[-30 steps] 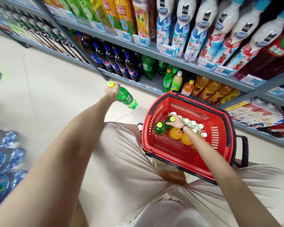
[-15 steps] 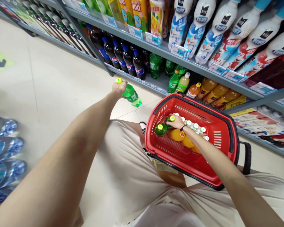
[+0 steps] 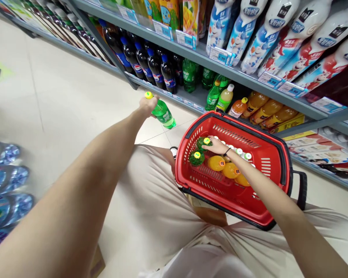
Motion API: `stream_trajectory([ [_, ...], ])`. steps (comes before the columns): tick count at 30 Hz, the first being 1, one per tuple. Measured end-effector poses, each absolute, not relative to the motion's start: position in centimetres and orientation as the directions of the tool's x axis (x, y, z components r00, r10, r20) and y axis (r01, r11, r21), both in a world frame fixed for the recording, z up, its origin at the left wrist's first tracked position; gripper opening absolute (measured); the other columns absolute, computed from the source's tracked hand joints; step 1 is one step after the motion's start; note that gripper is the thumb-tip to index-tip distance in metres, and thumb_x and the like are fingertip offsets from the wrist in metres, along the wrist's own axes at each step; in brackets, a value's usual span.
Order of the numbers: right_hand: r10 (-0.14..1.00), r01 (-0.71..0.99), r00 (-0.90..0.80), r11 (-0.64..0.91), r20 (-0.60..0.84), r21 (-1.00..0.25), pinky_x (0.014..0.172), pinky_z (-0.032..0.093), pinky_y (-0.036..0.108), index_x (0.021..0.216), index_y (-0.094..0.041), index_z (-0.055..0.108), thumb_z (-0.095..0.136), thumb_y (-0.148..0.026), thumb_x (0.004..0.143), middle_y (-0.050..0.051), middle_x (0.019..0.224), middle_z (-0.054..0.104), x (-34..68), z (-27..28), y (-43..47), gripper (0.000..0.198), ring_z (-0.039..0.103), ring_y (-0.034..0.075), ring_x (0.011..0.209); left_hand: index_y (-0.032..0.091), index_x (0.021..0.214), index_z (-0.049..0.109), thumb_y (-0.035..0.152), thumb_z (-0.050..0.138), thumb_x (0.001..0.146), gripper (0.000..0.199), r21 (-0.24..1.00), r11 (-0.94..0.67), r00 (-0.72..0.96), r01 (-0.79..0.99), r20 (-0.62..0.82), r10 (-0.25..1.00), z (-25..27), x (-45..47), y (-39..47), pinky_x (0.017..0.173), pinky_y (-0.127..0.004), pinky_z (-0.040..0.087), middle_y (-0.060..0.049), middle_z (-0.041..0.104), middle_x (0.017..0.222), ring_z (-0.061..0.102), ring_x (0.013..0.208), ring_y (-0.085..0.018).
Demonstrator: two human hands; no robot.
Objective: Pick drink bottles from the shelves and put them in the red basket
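Two hands are working: the left hand (image 3: 147,105) is gripping a green bottle (image 3: 163,114) by its neck above the floor, while the right hand (image 3: 217,146) is closing over another green bottle (image 3: 203,143) at the far left corner of the red basket (image 3: 274,154).

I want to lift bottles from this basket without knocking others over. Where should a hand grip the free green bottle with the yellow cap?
Grip the green bottle by its neck under the yellow cap, coming from above: it stands upright, packed against the orange bottles and the red basket wall.
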State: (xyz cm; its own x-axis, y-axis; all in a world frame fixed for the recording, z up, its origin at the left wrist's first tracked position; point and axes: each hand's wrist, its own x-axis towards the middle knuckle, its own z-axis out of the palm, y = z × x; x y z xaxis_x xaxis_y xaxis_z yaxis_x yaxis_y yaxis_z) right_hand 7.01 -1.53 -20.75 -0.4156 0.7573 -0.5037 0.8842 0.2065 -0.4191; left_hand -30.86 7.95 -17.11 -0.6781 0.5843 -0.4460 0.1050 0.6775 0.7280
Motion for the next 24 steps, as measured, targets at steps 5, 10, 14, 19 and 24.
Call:
stream_trajectory([
  [5, 0.649, 0.893, -0.449, 0.322, -0.614, -0.313, 0.102, 0.056, 0.041, 0.148, -0.015, 0.059, 0.094, -0.060, 0.069, 0.021, 0.137, 0.072, 11.3, -18.7, -5.7, 0.098, 0.070, 0.038, 0.123, 0.013, 0.127, 0.067, 0.039, 0.073, 0.096, 0.041, 0.737, 0.667, -0.664, 0.109, -0.446, 0.601, -17.2, -30.7, 8.2, 0.087, -0.056, 0.066, -0.016, 0.065, 0.134, 0.069, 0.111, -0.029],
  [10, 0.644, 0.897, -0.432, 0.378, -0.631, -0.228, 0.096, 0.056, 0.043, 0.142, -0.021, 0.067, 0.089, -0.034, 0.077, 0.018, 0.127, 0.076, 10.9, -18.5, -8.4, 0.069, 0.072, 0.041, 0.120, 0.010, 0.133, 0.064, 0.037, 0.074, 0.093, 0.050, 0.739, 0.663, -0.661, 0.121, -0.438, 0.609, -16.7, -30.2, 8.2, 0.082, -0.064, 0.065, -0.014, 0.062, 0.138, 0.066, 0.104, -0.026],
  [14, 0.676, 0.909, -0.412, 0.356, -0.611, -0.218, 0.093, 0.056, 0.037, 0.144, -0.025, 0.068, 0.082, -0.034, 0.083, 0.013, 0.126, 0.079, 9.9, -18.7, -7.3, 0.063, 0.073, 0.036, 0.120, 0.011, 0.137, 0.062, 0.042, 0.077, 0.092, 0.057, 0.731, 0.672, -0.669, 0.118, -0.442, 0.598, -16.2, -29.8, 8.1, 0.078, -0.060, 0.065, -0.013, 0.062, 0.135, 0.064, 0.101, -0.022],
  [19, 0.745, 0.942, -0.334, 0.280, -0.578, -0.183, 0.094, 0.056, 0.035, 0.149, -0.023, 0.064, 0.082, -0.039, 0.084, 0.015, 0.139, 0.073, 9.0, -19.5, -5.2, 0.069, 0.071, 0.036, 0.125, 0.010, 0.135, 0.063, 0.040, 0.077, 0.091, 0.055, 0.742, 0.657, -0.664, 0.135, -0.424, 0.615, -16.2, -30.0, 8.1, 0.077, -0.060, 0.065, -0.014, 0.063, 0.137, 0.067, 0.100, -0.023],
  [24, 0.796, 0.963, -0.269, 0.221, -0.543, -0.153, 0.094, 0.054, 0.035, 0.141, -0.021, 0.068, 0.085, -0.037, 0.081, 0.016, 0.134, 0.074, 9.2, -19.6, -3.4, 0.064, 0.069, 0.037, 0.125, 0.009, 0.139, 0.062, 0.042, 0.074, 0.093, 0.057, 0.717, 0.679, -0.659, 0.158, -0.435, 0.613, -16.6, -30.4, 7.9, 0.080, -0.060, 0.065, -0.014, 0.062, 0.143, 0.065, 0.103, -0.022],
])
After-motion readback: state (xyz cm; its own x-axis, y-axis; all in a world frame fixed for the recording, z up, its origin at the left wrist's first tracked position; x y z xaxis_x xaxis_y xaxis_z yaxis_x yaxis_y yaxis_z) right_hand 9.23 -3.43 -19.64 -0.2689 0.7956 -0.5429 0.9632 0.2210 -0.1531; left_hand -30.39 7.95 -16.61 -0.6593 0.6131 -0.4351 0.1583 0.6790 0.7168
